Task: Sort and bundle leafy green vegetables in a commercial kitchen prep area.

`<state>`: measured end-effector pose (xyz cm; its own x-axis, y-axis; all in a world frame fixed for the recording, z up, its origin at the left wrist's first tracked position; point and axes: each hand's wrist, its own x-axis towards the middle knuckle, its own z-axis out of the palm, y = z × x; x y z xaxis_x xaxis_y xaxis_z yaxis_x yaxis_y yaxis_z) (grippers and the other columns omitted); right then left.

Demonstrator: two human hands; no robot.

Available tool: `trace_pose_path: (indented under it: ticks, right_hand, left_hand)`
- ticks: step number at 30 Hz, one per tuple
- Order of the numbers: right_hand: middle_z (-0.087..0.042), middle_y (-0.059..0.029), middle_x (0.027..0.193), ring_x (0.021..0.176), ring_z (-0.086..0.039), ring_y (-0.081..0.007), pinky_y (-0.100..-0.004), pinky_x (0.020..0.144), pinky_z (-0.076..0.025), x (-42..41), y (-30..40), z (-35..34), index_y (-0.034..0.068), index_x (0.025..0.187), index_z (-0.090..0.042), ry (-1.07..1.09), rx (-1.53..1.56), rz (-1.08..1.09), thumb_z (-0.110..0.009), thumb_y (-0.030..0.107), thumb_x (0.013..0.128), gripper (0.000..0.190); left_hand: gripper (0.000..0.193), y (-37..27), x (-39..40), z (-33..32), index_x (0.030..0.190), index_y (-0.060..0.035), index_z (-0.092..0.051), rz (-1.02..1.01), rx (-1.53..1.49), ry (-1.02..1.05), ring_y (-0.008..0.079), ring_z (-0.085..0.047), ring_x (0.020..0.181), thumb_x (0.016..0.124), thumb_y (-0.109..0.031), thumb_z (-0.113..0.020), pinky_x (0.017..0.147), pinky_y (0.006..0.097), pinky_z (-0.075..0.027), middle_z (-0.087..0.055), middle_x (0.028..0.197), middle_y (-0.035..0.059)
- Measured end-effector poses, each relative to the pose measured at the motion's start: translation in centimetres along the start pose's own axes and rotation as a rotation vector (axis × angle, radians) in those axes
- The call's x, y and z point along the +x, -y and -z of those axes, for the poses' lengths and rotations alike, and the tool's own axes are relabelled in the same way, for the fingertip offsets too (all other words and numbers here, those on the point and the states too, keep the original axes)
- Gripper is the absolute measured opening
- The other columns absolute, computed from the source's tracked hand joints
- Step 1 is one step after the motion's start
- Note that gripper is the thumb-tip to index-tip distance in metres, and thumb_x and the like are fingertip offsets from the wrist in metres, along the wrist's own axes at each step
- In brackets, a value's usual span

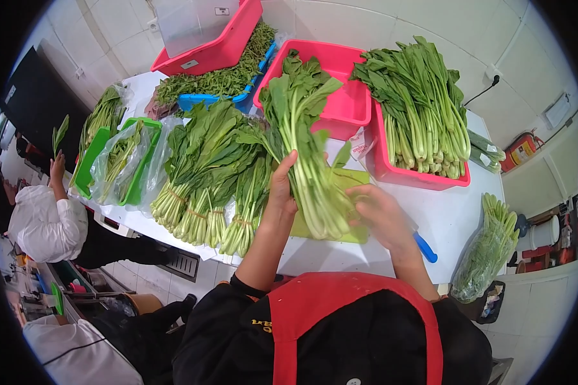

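Observation:
My left hand (283,185) grips a bunch of leafy greens with pale stalks (313,192), leaves up and stalk ends towards me. Blurred beside the stalks on the right is my right hand (380,211), its fingers bent; whether they pinch a stalk cannot be told. Beneath the bunch lies a yellow-green cutting board (359,233). A knife with a blue handle (425,248) rests on the white table (313,260), partly hidden by my right forearm. Left of my hands lie several tied bunches of the same kind of greens (202,192).
Untied greens (419,115) fill a pink tub (428,180) at right. Another pink tub (347,103) behind holds some leaves. Small-leaved greens (212,84) heap a blue tub (238,98). Bagged greens (486,260) lie at the right edge. A co-worker (48,221) stands left, near a green basket (137,185).

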<state>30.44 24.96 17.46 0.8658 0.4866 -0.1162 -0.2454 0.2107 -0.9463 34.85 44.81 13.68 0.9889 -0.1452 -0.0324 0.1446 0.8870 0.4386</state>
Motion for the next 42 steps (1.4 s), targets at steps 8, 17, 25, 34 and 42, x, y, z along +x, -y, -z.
trace_pose_path:
  ticks: [8,17,25,34,42]
  right_hand:
    - [-0.056,-0.0060,0.094,0.087,-0.055,-0.0110,-0.0246,0.067,-0.049,0.1,1.0,0.0,0.000,0.107,-0.049,0.000,0.223,0.027,-0.051,0.009,0.084,0.025]
    - [-0.057,-0.0041,0.091,0.077,-0.053,-0.0071,-0.0194,0.065,-0.043,0.6,0.7,-0.9,0.000,0.105,-0.049,0.071,-0.211,0.004,-0.054,0.010,0.084,0.024]
    - [-0.059,-0.0095,0.084,0.072,-0.055,-0.0100,-0.0218,0.066,-0.044,1.1,0.1,-1.3,0.003,0.099,-0.045,-0.095,0.015,0.142,-0.047,0.014,0.088,0.016]
    - [-0.057,-0.0139,0.094,0.086,-0.057,-0.0226,-0.0371,0.079,-0.047,3.2,1.2,0.8,0.009,0.098,-0.044,-0.032,0.334,0.111,-0.040,0.022,0.090,0.016]
    - [-0.042,-0.0126,0.121,0.103,-0.050,-0.0227,-0.0380,0.084,-0.041,4.5,-1.2,-0.7,0.007,0.112,-0.040,0.237,0.507,0.105,-0.051,0.028,0.086,0.035]
  left_hand:
    - [0.048,0.5,0.7,2.9,0.121,-0.0013,-0.040,-0.055,-0.341,0.301,0.0244,-0.056,0.094,0.076,-0.015,-0.051,0.082,0.0348,-0.049,-0.052,0.111,0.0127]
    - [0.048,0.5,-0.4,0.3,0.117,-0.0042,-0.043,-0.058,-0.215,0.136,0.0340,-0.044,0.110,0.072,-0.019,-0.055,0.092,0.0510,-0.037,-0.052,0.103,0.0099]
    - [0.067,-0.9,-1.0,0.6,0.128,-0.0043,-0.028,-0.066,-0.055,0.154,0.0362,-0.044,0.110,0.069,-0.022,-0.053,0.080,0.0444,-0.050,-0.042,0.119,0.0144]
    - [0.059,-0.8,-1.7,2.2,0.121,-0.0014,-0.034,0.102,-0.128,0.192,0.0329,-0.053,0.100,0.071,-0.027,-0.051,0.067,0.0388,-0.051,-0.038,0.127,0.0219]
    - [0.066,-0.6,-2.2,0.7,0.129,-0.0036,-0.026,0.025,-0.046,0.191,0.0241,-0.058,0.091,0.071,-0.022,-0.051,0.063,0.0317,-0.053,-0.037,0.128,0.0206]
